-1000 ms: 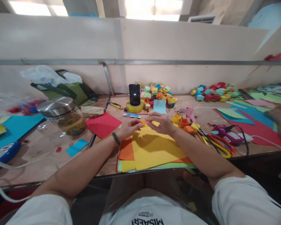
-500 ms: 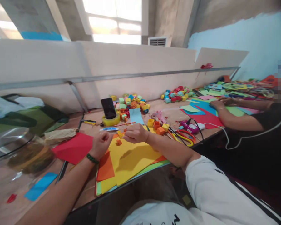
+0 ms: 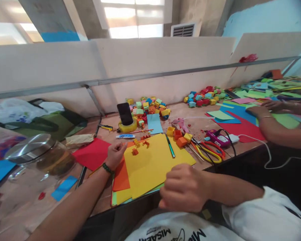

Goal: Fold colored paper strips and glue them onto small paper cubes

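Observation:
My left hand [image 3: 116, 154] is curled closed at the left edge of the yellow paper sheets [image 3: 150, 167]; what it may hold is hidden. Closer to my body, my right hand [image 3: 182, 188] is in a loose fist over the table's front edge, its fingertips hidden. Small folded orange pieces [image 3: 135, 152] and a little yellow piece [image 3: 136, 143] lie on the yellow paper near my left hand. A green pen [image 3: 170, 146] rests on the same paper. Orange and yellow paper cubes [image 3: 181, 142] stand at its upper right corner.
A glass teapot [image 3: 54, 162], red paper [image 3: 92, 154] and a blue strip [image 3: 64, 188] are on the left. Behind are a phone [image 3: 125, 113] on a tape roll and piled paper cubes [image 3: 153, 108]. Scissors [image 3: 210, 152] lie right, with another person's hands [image 3: 261, 112] beyond.
My right hand has drawn back toward my body, away from my left hand, uncovering the green pen. The view has turned slightly right.

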Motion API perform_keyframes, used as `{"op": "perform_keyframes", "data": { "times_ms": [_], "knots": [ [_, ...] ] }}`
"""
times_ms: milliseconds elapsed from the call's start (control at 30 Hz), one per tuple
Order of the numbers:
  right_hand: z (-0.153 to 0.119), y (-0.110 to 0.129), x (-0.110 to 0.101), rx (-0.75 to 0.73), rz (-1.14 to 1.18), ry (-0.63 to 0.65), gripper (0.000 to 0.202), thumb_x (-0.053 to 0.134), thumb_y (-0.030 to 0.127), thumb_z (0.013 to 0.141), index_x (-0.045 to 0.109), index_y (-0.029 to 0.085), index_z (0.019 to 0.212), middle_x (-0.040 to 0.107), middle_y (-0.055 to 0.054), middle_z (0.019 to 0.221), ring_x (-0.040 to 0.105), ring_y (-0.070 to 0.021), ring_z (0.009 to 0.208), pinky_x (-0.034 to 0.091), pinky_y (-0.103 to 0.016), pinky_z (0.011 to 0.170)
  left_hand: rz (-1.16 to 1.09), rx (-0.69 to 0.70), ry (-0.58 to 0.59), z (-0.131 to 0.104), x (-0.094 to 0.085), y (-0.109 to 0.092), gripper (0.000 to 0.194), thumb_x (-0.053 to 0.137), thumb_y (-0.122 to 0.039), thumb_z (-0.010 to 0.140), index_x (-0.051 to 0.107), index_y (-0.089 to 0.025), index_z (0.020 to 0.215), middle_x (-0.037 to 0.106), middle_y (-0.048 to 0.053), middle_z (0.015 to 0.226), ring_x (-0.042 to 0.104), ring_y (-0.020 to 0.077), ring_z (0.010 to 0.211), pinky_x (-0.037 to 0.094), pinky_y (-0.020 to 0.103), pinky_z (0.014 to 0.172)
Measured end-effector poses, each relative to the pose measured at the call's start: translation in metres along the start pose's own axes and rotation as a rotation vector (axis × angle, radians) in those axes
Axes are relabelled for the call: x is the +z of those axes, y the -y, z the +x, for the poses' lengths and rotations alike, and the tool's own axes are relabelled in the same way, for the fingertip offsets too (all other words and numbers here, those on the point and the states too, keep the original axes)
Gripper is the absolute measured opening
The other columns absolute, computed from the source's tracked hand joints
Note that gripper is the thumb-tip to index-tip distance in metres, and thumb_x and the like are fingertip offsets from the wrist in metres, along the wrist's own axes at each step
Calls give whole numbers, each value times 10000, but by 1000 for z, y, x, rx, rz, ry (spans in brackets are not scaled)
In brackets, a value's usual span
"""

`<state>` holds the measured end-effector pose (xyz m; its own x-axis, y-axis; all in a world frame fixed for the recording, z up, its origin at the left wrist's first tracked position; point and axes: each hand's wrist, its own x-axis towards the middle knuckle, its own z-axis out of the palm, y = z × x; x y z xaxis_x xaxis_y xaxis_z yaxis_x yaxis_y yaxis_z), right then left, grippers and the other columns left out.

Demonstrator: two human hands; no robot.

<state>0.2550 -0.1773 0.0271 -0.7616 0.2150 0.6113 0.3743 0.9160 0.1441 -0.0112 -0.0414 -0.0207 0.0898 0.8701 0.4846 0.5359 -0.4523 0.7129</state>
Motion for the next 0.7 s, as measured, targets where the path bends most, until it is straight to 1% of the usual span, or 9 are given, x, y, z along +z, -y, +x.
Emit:
{"op": "perform_keyframes", "data": {
  "times_ms": [100, 167, 200, 267, 367, 433, 500, 600, 700],
  "knots": [
    [-34, -24, -20, 417, -70, 7, 217, 519, 317, 940, 632, 199, 797, 584, 2, 617, 526, -97, 540, 342, -243, 526, -27, -28, 47, 0, -10, -24, 463, 484, -483, 798, 218, -224, 521, 207, -62, 509, 235, 88, 480, 259, 227, 464],
    [-53, -38, -29, 653, -130, 10, 250, 477, 317, 959, 646, 188, 827, 636, -20, 657, 563, -105, 568, 366, -231, 556, -39, -54, 104, 3, -17, -42, 415, 471, -484, 817, 334, -215, 532, 316, -46, 514, 316, 101, 495, 299, 227, 473],
    [-60, -45, -33, 764, -167, 29, 278, 459, 332, 964, 649, 186, 823, 652, -29, 665, 580, -113, 576, 373, -230, 561, -21, -42, 161, 6, -20, -50, 373, 472, -474, 823, 422, -206, 569, 414, -29, 540, 388, 114, 521, 337, 228, 494],
    [-70, -57, -40, 969, -252, 127, 324, 438, 374, 963, 658, 188, 813, 678, -44, 677, 612, -139, 592, 375, -237, 552, 77, 17, 283, 15, -23, -61, 303, 497, -449, 818, 570, -189, 679, 571, 7, 615, 502, 142, 579, 392, 237, 539],
    [-73, -79, -50, 1214, -355, 371, 312, 452, 398, 944, 685, 195, 901, 728, -69, 786, 664, -187, 672, 379, -253, 541, 320, 156, 513, 35, -19, -70, 290, 518, -441, 809, 674, -200, 770, 686, 36, 719, 583, 169, 625, 410, 253, 581],
    [-71, -94, -55, 1320, -380, 503, 305, 460, 374, 940, 691, 181, 991, 743, -101, 940, 691, -225, 807, 418, -267, 591, 456, 213, 604, 49, -12, -73, 304, 496, -436, 822, 708, -218, 800, 711, 39, 739, 615, 185, 650, 410, 258, 591],
    [-67, -105, -57, 1384, -377, 565, 309, 445, 334, 945, 697, 174, 1026, 728, -124, 1043, 687, -252, 929, 458, -285, 672, 537, 223, 657, 62, -6, -77, 327, 470, -430, 836, 729, -230, 835, 707, 32, 705, 625, 191, 637, 401, 256, 571],
    [-64, -114, -50, 1355, -286, 569, 305, 497, 336, 918, 668, 207, 1135, 699, -114, 1139, 649, -262, 1064, 485, -307, 814, 557, 214, 718, 75, 1, -87, 369, 434, -443, 857, 746, -252, 904, 704, 18, 683, 619, 183, 591, 381, 247, 529],
    [-70, -116, -36, 1304, -170, 585, 470, 610, 348, 845, 566, 206, 1291, 618, -116, 1293, 562, -280, 1211, 467, -353, 945, 502, 232, 707, 79, 2, -95, 396, 423, -466, 870, 750, -262, 957, 711, 11, 691, 612, 173, 581, 387, 235, 530]
  ]
}}
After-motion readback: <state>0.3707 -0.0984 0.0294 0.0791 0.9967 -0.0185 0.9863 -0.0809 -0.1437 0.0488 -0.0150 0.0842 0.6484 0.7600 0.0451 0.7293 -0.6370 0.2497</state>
